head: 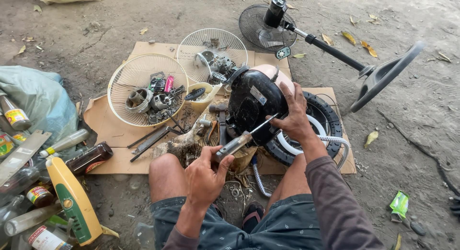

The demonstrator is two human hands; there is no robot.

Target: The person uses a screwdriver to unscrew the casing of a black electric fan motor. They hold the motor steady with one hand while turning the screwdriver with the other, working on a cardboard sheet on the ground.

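Bottles are lying in a heap at the far left, a yellow one and a brown one among them, beside a pale green sack. Further right, two white fan grilles are sitting dished-up on flattened cardboard, both holding loose metal parts. Below them the left hand is clenching the handle of a screwdriver, its shaft slanting up and right so the tip is touching the black motor housing. That housing is standing at the middle of the cardboard, partly over a black ring with a white hose curling inside it. The right hand is resting spread on the housing's right flank, fingers pressing its surface, grasping nothing else. At the far right, a black standing fan is lying tipped on the dirt, its round base pointing away.
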